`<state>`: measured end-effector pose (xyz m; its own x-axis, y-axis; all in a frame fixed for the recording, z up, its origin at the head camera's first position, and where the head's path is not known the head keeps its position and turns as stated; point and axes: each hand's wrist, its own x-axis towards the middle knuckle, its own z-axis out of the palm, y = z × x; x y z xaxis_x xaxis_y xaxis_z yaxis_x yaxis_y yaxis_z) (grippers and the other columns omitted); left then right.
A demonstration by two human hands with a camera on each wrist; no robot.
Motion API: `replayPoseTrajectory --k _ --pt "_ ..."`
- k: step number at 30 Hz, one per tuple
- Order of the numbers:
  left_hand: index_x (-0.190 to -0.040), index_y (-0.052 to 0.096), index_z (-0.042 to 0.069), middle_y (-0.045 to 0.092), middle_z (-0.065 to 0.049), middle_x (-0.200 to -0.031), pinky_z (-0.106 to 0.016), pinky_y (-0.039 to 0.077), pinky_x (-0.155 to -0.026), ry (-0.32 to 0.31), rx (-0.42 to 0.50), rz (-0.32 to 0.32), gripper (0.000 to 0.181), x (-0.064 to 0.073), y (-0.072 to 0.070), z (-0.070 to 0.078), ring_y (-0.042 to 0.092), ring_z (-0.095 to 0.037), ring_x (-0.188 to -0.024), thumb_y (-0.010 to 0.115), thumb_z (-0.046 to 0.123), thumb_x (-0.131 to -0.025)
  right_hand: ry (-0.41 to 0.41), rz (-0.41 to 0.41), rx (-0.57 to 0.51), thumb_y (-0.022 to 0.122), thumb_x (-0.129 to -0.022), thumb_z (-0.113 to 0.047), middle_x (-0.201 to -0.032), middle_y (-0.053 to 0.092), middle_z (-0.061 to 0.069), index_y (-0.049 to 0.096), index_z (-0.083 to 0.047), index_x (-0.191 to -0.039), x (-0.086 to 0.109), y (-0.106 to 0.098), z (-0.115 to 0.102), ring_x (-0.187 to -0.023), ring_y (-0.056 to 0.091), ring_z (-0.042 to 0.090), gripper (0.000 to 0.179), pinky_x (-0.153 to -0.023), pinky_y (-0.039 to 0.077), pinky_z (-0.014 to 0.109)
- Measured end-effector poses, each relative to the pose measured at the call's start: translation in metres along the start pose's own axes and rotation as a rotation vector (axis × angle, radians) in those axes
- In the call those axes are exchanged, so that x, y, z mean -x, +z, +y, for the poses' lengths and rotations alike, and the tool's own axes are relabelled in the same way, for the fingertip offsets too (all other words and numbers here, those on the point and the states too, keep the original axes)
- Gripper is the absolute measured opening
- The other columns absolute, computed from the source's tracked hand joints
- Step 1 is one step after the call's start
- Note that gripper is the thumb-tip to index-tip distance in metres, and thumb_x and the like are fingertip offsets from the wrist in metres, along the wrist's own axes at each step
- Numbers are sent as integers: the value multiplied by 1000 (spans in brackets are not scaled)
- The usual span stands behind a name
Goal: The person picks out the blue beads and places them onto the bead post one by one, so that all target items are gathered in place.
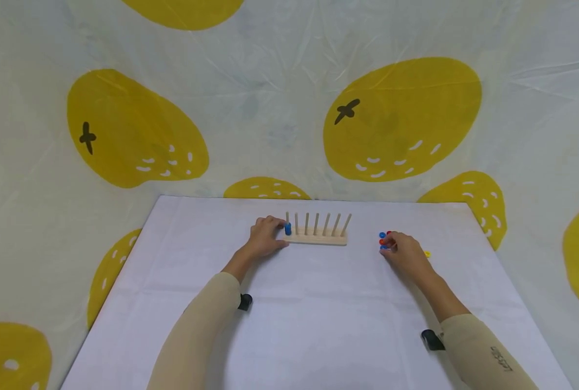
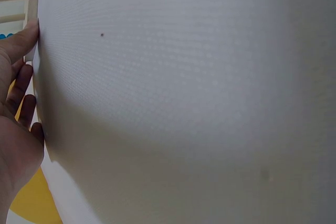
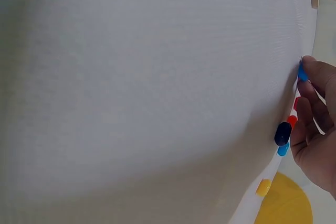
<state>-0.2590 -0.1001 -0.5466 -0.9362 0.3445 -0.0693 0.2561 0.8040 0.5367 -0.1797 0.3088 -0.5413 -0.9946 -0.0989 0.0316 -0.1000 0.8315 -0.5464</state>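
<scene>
My left hand (image 1: 265, 237) grips the left end of a wooden peg rack (image 1: 318, 239), thumb at the front edge and fingers toward the back. Blue rings (image 1: 287, 229) sit stacked on the leftmost upright peg; the other pegs are bare. To the right of the rack, my right hand (image 1: 407, 254) pinches a small blue ring (image 3: 302, 73) between thumb and fingertips, low over the table. Beside that hand lie a red ring (image 3: 292, 121), a dark blue ring (image 3: 282, 134) and a yellow ring (image 1: 427, 254). The hand partly hides the loose rings in the head view.
A white-covered table (image 1: 308, 314) carries everything. Behind it hangs a pale cloth (image 1: 270, 119) printed with yellow fruit. Dark wrist straps (image 1: 433, 340) show under the beige sleeves (image 1: 484, 352).
</scene>
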Motion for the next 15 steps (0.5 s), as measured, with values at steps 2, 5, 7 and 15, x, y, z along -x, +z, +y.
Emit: replayPoseTrajectory --k 2,5,7,15 --pt "-141 61 17 57 -7 -143 -54 34 -111 0 1 -2 60 0 0 0 42 -32 -137 83 34 -88 -10 -2 -2 79 -91 -10 -99 70 15 68 0 -107 0 0 0 -90 61 28 22 -81 52 40" --pt "-141 61 17 58 -7 -143 -54 34 -111 1 3 -1 59 0 1 1 43 -32 -136 83 34 -88 -7 -13 7 78 -91 -11 -98 69 14 67 0 -108 2 -1 -1 -89 59 28 22 -80 52 39" --pt "-141 62 17 58 -7 -143 -54 34 -111 0 6 1 59 0 1 1 43 -32 -135 83 34 -88 -5 -16 14 78 -92 -12 -98 69 13 67 -1 -109 3 -1 -1 -90 58 27 23 -80 51 39" --pt "-141 62 16 58 -9 -143 -55 35 -111 -2 -3 7 60 1 -1 2 43 -34 -136 83 34 -88 2 -11 -9 75 -93 -12 -107 68 17 70 -1 -114 8 -6 -7 -98 61 31 24 -89 54 47"
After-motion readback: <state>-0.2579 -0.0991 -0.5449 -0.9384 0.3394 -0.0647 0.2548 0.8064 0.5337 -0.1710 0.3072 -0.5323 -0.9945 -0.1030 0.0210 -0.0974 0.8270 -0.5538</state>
